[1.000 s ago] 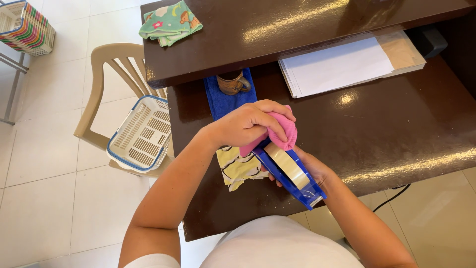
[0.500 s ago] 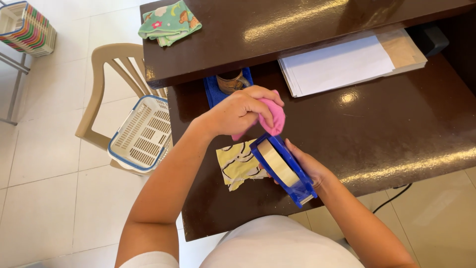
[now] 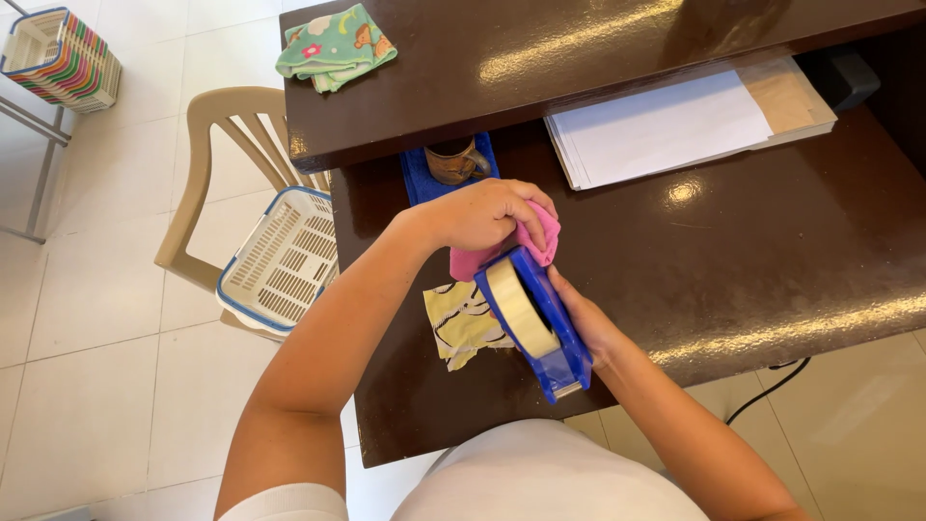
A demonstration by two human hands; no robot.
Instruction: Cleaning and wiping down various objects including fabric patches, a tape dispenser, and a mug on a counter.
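My right hand holds a blue tape dispenser from underneath, tilted above the dark brown desk. A roll of clear tape sits in it. My left hand presses a pink cloth against the dispenser's far end. A yellow patterned cloth lies on the desk just left of the dispenser.
A blue cloth and a brown mug sit under the upper shelf. A green patterned cloth lies on that shelf. A white paper stack lies at the right. A beige plastic chair bears a white basket.
My left hand with the pink cloth has moved up along the dispenser to its far end. The dispenser has tipped up more on its side in my right hand.
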